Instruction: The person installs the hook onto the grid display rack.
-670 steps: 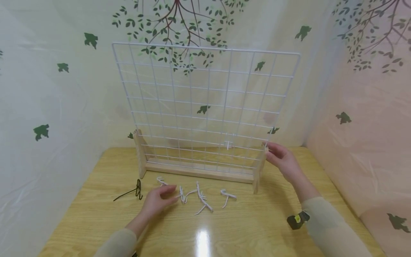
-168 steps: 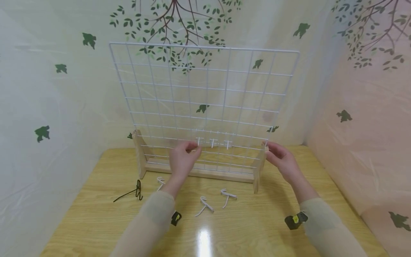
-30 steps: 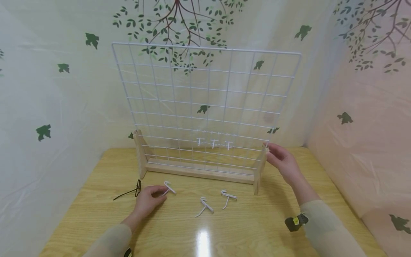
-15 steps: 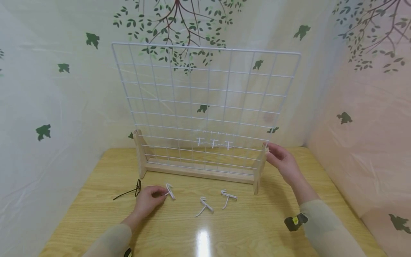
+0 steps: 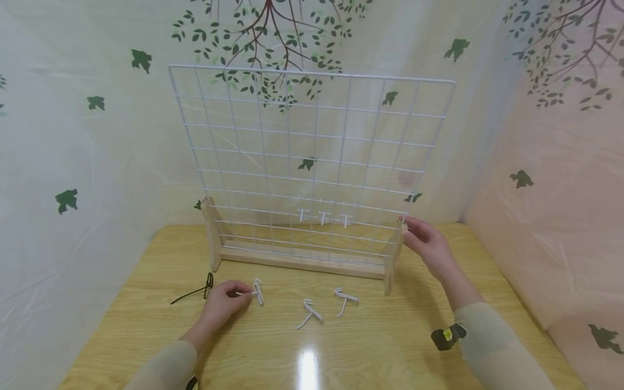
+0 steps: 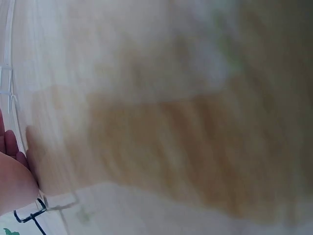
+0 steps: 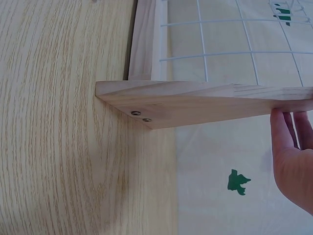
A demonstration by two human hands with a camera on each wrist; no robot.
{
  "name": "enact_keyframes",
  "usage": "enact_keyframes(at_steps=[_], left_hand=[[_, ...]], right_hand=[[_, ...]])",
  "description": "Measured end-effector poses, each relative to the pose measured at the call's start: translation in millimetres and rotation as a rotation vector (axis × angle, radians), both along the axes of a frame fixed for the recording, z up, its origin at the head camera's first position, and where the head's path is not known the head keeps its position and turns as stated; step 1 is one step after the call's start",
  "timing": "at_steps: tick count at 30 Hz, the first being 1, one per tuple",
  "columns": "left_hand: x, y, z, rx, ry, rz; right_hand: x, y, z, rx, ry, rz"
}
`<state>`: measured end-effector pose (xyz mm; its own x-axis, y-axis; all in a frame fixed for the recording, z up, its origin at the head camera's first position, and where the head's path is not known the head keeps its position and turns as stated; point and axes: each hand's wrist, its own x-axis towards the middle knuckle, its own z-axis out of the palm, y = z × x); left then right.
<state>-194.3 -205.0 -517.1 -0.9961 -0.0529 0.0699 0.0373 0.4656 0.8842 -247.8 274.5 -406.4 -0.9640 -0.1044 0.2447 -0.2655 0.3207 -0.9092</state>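
Observation:
My left hand (image 5: 225,303) pinches the prong of a white wire hook (image 5: 258,293), its bracket end standing out past the fingertips just above the table. In the left wrist view only part of that hand (image 6: 14,178) shows at the left edge. At the stand's right side, thumb and fingers of my right hand (image 5: 431,246) grip the top of the wooden upright (image 5: 391,262); the right wrist view has the fingers at the end of this upright (image 7: 195,105). A white wire grid panel (image 5: 312,72) rises from the stand, with three white hooks (image 5: 323,218) hanging in a row low on it.
Two loose white hooks (image 5: 313,312) lie in front of the stand on the wood-grain table (image 5: 370,346). Beside my left hand is a black hook (image 5: 209,286) with a long prong. Leaf-printed sheeting (image 5: 112,162) encloses the back and sides.
Over the last second the white hook at my left hand has turned more upright between the fingers. Two more hooks hang on the grid than 22 seconds ago. My right hand stays put.

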Motion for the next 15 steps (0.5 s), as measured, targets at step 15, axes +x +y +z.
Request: enact_keyframes(at_steps=[15], left_hand=[[0.2, 1.9, 17.9, 0.101, -0.070, 0.035]], right_hand=[[-1.4, 0.7, -2.2, -0.003, -0.012, -0.004]])
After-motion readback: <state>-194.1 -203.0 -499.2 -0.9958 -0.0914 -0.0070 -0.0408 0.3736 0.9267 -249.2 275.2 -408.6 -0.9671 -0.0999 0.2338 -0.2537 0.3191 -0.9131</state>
